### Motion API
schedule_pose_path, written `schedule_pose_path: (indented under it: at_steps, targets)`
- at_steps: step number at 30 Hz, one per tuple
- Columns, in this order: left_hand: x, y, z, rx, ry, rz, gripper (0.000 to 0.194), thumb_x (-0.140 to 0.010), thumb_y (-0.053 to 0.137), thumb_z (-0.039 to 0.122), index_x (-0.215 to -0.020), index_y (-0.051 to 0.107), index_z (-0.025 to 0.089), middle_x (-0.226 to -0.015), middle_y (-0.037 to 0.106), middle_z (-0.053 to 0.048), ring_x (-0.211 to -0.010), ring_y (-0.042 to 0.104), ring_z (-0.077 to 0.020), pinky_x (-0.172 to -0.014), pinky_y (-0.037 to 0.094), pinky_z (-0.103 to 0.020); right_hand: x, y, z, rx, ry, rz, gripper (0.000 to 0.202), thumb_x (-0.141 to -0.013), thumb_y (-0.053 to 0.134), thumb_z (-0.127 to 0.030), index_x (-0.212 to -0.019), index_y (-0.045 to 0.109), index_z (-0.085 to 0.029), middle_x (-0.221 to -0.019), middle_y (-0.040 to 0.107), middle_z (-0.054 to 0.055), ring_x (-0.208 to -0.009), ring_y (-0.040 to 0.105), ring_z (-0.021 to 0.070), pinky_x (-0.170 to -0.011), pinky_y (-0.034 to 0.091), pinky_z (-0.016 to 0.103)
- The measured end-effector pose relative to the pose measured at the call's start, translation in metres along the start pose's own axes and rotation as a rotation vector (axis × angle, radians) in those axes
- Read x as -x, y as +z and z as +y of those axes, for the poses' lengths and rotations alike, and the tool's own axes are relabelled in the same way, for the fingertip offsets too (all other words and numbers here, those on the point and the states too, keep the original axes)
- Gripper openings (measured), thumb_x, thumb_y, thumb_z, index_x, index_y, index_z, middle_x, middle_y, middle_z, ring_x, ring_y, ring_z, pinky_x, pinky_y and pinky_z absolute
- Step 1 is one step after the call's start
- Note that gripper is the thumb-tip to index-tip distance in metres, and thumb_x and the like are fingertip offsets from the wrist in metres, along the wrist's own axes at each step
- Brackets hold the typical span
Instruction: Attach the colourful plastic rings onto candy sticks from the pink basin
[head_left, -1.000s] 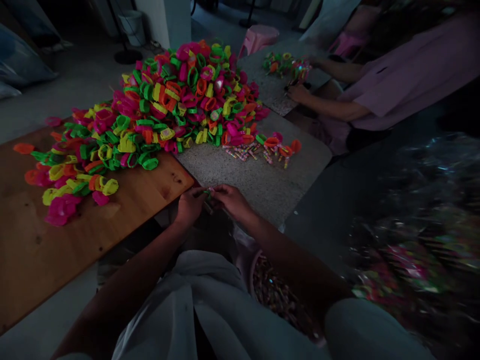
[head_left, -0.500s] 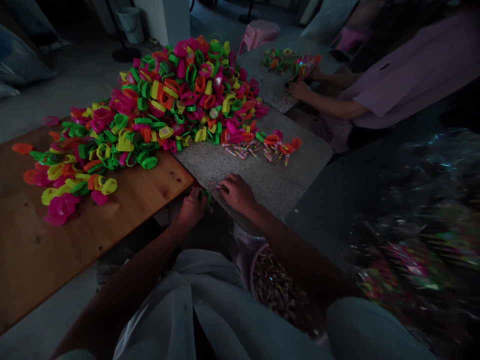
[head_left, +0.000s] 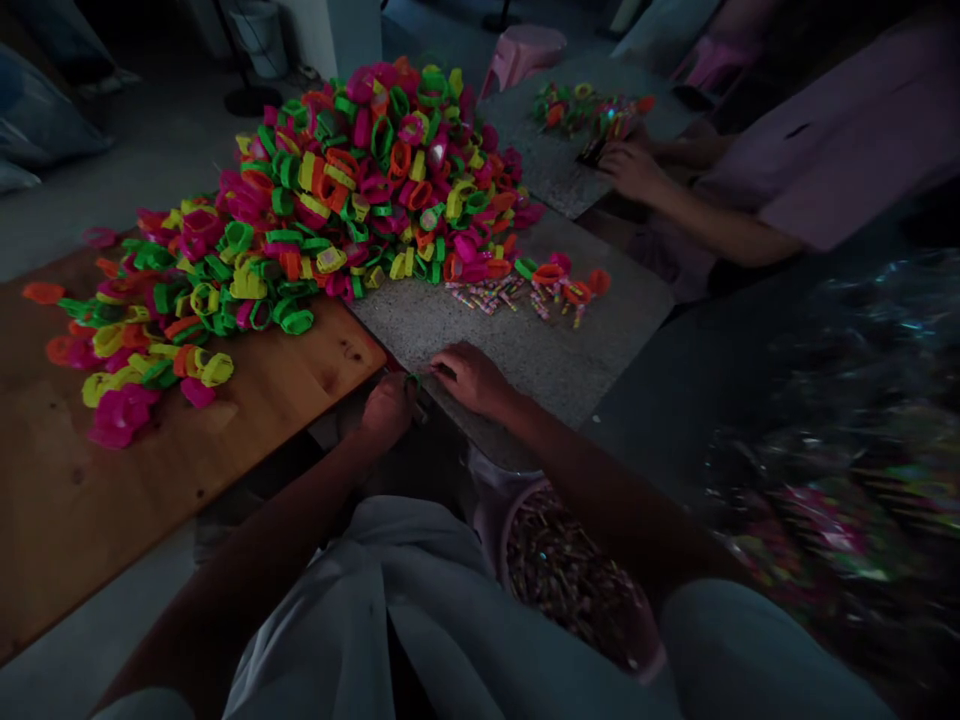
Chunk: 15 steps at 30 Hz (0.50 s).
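My left hand (head_left: 388, 408), just left of centre in the frame, has its fingers bunched on a small green piece (head_left: 412, 380), held beside the corner of the wooden table (head_left: 285, 390). My right hand (head_left: 471, 377), at centre, lies at the near edge of the grey table (head_left: 585, 345), thumb and fingers drawn close together; the light is too dim to tell whether they pinch anything. A pile of bright plastic pieces (head_left: 360, 215) covers the upper left and centre, with striped sticks (head_left: 487, 293) lying right of it. A pink tub (head_left: 651, 665) full of small pieces stands at lower right of centre. Assessment: the green piece should prove light, smooth and slightly springy, liable to slip if held at one tip, and its thinner parts could bend or snap. Recommended hold: thumb and forefinger on opposite sides, pressure light.
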<state>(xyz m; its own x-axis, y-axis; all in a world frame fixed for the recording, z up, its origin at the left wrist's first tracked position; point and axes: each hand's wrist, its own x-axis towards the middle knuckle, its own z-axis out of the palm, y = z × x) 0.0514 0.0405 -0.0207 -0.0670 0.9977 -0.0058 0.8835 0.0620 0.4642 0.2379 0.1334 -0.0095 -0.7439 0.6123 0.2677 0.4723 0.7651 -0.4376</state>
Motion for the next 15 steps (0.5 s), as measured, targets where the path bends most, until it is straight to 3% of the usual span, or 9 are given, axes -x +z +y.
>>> schedule_pose_path:
  at_steps: [5, 15]
  targets:
    - [0.0006, -0.0017, 0.0033, -0.108, 0.013, -0.044, 0.027, -0.107, 0.042, 0.021, -0.102, 0.067, 0.014, -0.103, 0.073, -0.016, -0.100, 0.071, -0.0256, -0.090, 0.055, -0.035, -0.0049, 0.0090, 0.0004, -0.043, -0.047, 0.015, 0.008, -0.102, 0.063, -0.021, -0.102, 0.071, -0.022, -0.099, 0.073, 0.008, -0.096, 0.060, 0.0247, -0.093, 0.043, 0.038]
    - [0.0011, 0.0032, -0.0002, -0.180, 0.044, -0.046, 0.022, -0.106, 0.044, 0.018, -0.108, 0.066, 0.012, -0.107, 0.072, -0.016, -0.104, 0.070, -0.0265, -0.091, 0.055, -0.036, -0.0028, 0.0062, 0.0087, -0.079, -0.130, -0.015, 0.016, -0.102, 0.064, -0.023, -0.114, 0.075, -0.022, -0.111, 0.077, 0.009, -0.105, 0.064, 0.0264, -0.099, 0.044, 0.041]
